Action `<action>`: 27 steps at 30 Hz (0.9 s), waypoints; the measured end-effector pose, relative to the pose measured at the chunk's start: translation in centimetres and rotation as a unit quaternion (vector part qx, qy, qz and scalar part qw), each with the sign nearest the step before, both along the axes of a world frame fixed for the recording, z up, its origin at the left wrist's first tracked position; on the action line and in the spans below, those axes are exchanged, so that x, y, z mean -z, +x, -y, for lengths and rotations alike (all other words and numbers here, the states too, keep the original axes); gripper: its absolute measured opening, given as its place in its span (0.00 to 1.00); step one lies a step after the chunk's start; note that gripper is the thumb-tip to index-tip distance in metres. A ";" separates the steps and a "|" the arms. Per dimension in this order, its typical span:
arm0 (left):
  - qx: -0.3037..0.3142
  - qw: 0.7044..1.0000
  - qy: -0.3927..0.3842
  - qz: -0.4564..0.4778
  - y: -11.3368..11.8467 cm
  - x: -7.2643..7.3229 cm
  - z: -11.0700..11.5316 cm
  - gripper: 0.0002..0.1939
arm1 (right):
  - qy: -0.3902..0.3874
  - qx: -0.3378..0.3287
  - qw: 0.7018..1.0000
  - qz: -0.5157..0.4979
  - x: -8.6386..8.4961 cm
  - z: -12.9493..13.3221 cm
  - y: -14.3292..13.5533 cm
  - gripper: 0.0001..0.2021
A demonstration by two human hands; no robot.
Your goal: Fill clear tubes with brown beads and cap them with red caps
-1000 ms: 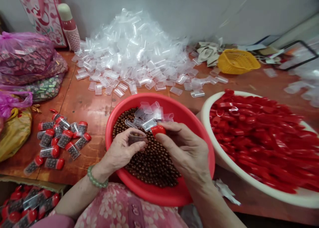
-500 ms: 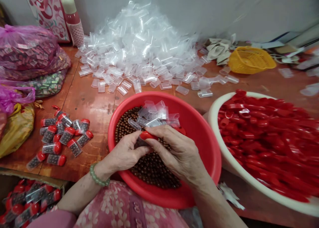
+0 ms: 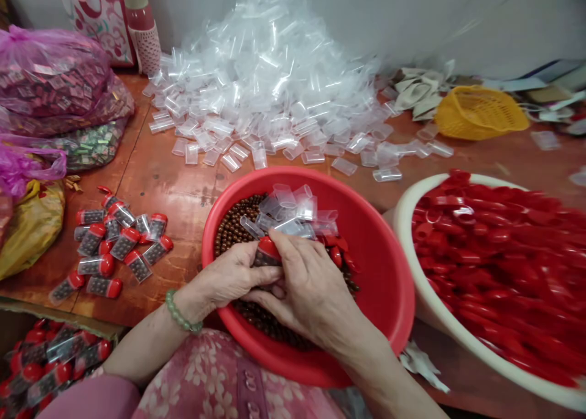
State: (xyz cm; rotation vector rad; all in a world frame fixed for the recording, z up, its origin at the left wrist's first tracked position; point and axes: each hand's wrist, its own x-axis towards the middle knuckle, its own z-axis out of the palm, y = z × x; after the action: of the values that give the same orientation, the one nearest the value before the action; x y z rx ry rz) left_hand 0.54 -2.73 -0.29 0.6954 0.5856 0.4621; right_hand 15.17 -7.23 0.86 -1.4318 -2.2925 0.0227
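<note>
Over the red basin (image 3: 384,285), my left hand (image 3: 235,272) is closed on a small clear plastic tube (image 3: 266,258) filled with dark beads and topped with a red cap. My right hand (image 3: 311,285) is closed around the cap end of the same tube, its fingers bent against it. Brown beads (image 3: 235,221) lie in the basin below, partly hidden by my hands. Several empty clear sleeves (image 3: 293,205) rest on the beads, with a few loose red caps (image 3: 337,254) beside them.
A cream tub (image 3: 405,224) heaped with red caps (image 3: 499,272) stands right. Clear sleeves (image 3: 274,89) are piled behind. Capped bead tubes (image 3: 123,242) lie left, more in a box (image 3: 46,364) below. A yellow basket (image 3: 480,114) and filled purple bags (image 3: 55,83) flank the table.
My right hand has shifted down and curled its fingers around the tube, where before it pinched the red cap. More red caps show in the basin. The view has shifted slightly.
</note>
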 end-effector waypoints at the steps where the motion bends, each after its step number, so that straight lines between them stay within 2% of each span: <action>1: -0.002 1.000 -0.007 0.005 0.1 0.1 0.0 0.26 | 0.023 0.001 1.000 0.008 0.2 -0.1 -0.2 0.34; 4: -0.001 1.000 -0.016 0.012 0.2 0.2 0.0 0.27 | 0.063 -0.011 0.998 0.006 0.5 -0.4 -0.4 0.31; 9: -0.005 1.000 -0.025 0.018 0.1 0.1 0.2 0.25 | 0.088 -0.014 0.996 -0.014 0.7 -0.4 -0.2 0.30; 14: -0.004 0.999 -0.029 0.037 -0.2 0.0 0.0 0.23 | 0.078 -0.019 0.996 -0.032 0.7 -0.4 -0.1 0.31; 17: 0.025 0.995 -0.089 0.043 0.0 0.0 0.0 0.30 | 0.061 -0.032 0.996 -0.053 0.7 -0.3 -0.2 0.31; 19: 0.001 0.992 -0.126 0.002 0.5 0.1 0.5 0.34 | 0.056 -0.050 0.996 -0.039 0.7 -0.2 -0.3 0.30; 20: -0.039 0.991 -0.127 -0.035 0.8 0.2 0.8 0.34 | 0.058 -0.058 0.996 -0.028 0.7 -0.1 -0.4 0.29; 22: -0.152 0.978 -0.067 -0.126 1.3 0.6 1.8 0.27 | 0.067 -0.071 0.995 -0.012 0.9 0.2 -0.5 0.29; 24: -0.233 0.947 0.063 -0.212 1.3 1.2 2.9 0.17 | 0.079 -0.074 0.994 -0.013 1.1 0.7 -0.6 0.29; 27: -0.240 0.893 0.245 -0.291 0.5 2.1 4.3 0.08 | 0.100 -0.072 0.992 -0.024 1.0 1.6 -0.9 0.29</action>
State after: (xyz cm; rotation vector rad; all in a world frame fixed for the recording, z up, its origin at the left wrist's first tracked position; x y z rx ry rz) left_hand 1.01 -7.07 -2.42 1.1960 1.2471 0.8922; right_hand 14.24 -8.79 -0.13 -1.1531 -2.2813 -0.1251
